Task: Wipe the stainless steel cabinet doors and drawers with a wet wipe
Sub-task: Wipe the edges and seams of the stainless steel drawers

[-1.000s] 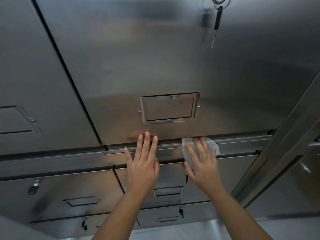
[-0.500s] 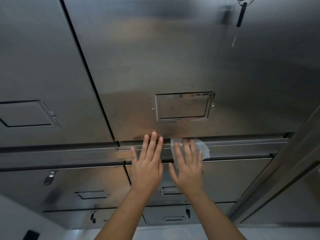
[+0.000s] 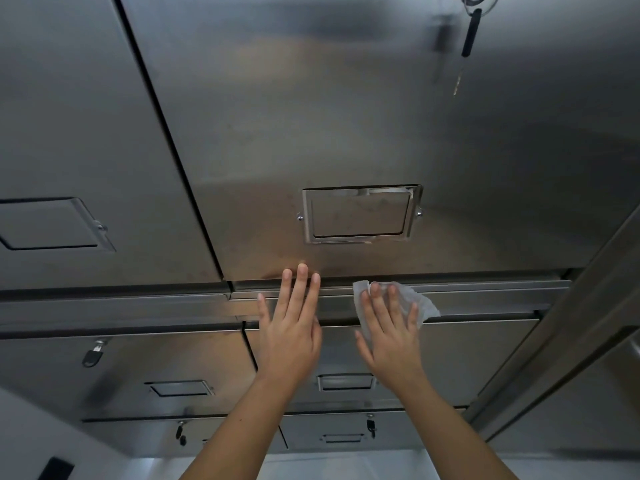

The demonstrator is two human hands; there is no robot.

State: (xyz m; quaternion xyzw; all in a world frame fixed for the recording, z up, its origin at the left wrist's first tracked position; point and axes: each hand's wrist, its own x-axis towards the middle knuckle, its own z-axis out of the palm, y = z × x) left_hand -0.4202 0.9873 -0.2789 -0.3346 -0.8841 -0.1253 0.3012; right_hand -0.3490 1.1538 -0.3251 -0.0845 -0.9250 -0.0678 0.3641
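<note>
A tall stainless steel cabinet door (image 3: 329, 126) fills the upper view, with a chrome label holder (image 3: 360, 214) low on it. Below runs a steel ledge (image 3: 485, 296), then drawers (image 3: 467, 355). My right hand (image 3: 391, 337) lies flat on a white wet wipe (image 3: 420, 303), pressing it against the ledge and the top of the right drawer. My left hand (image 3: 291, 327) rests flat with fingers together beside it, fingertips touching the door's bottom edge, holding nothing.
A second door (image 3: 76, 140) stands at left with its own label holder (image 3: 52, 225). Keys hang in the door lock (image 3: 469, 32) and in drawer locks (image 3: 92, 355) (image 3: 370, 427). A steel upright (image 3: 568, 341) slants at right. Lower drawers (image 3: 346, 434) sit beneath.
The right hand with the wipe slid left along the ledge toward the left hand, then shifted slightly right. The left hand stayed flat in place. The view shifted a little.
</note>
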